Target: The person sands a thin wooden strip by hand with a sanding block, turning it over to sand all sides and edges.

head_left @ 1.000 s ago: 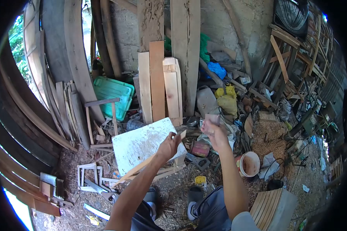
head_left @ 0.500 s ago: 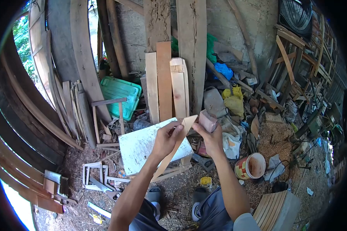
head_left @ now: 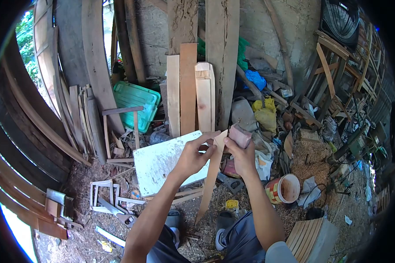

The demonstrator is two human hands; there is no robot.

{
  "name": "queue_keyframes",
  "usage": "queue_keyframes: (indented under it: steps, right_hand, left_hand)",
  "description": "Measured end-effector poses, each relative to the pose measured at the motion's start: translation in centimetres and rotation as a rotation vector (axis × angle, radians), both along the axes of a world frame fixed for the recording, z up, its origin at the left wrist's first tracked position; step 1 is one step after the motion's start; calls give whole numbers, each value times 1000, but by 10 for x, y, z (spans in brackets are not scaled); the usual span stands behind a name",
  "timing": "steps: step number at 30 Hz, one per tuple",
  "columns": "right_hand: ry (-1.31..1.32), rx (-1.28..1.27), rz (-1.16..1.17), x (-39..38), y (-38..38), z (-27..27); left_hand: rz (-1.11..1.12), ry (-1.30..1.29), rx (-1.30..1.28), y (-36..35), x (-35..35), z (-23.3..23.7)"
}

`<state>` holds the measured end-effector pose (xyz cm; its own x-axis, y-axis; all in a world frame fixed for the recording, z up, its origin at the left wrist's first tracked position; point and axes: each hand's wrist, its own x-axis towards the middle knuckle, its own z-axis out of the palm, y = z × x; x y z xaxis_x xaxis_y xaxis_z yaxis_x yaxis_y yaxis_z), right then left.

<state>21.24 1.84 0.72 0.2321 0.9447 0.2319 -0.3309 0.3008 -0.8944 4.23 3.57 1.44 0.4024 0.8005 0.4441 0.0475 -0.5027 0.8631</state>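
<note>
My left hand (head_left: 194,155) pinches a thin wooden strip (head_left: 212,179) near its pointed upper end, with thumb and forefinger at its left edge. The strip slants down toward my feet. In my right hand (head_left: 241,160) is a pinkish block (head_left: 240,135), gripped with the thumb across its near side. That thumb lies close beside the strip's tip. Beneath my hands is a low white board (head_left: 160,163), paint-marked and worn, partly hidden by my left arm.
Tall planks (head_left: 188,87) lean on the wall ahead. A green plastic lid (head_left: 136,105) stands at left, over small white frames and a handsaw (head_left: 114,209) on the littered ground. On the right are a bucket (head_left: 273,193), wood shavings (head_left: 309,158) and a slatted wooden piece (head_left: 309,239).
The strip has swung to a steeper angle, its lower end moving right. My left hand has shifted slightly right, closer to the tip. The block stays in my right hand.
</note>
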Motion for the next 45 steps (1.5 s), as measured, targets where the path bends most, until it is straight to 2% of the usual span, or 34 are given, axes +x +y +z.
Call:
queue_keyframes:
  steps: [7, 17, 22, 28, 31, 35, 41, 43, 44, 45]
  right_hand:
    - [-12, -9, 61, 0, -1, -1]
    - [-36, -1, 75, 0, 1, -7]
    - [-36, -2, 60, 1, 3, -9]
    - [39, 21, 118, 4, 4, -6]
    - [15, 24, 103, 3, 3, -4]
    - [8, 29, 92, 3, 3, -4]
    - [3, -8, 24, 5, 7, -9]
    - [96, -27, -22, 7, 18, -21]
    - [102, -24, -26, 10, 23, -26]
    - [125, -97, -75, 14, 28, -31]
  left_hand:
    - [81, -69, -170, 5, 2, -10]
    - [159, -77, -194, 6, 6, -9]
    - [115, -141, -96, 1, 7, -4]
    - [-1, -159, -117, 0, 7, -2]
    - [-23, -174, -53, 2, 9, -3]
    - [-16, -186, -90, -2, 10, 2]
    - [50, -205, -140, 4, 13, -23]
    - [86, 53, -276, 2, 15, -51]
    - [8, 5, -242, 4, 19, -75]
    - [10, 122, -279, -1, 19, -75]
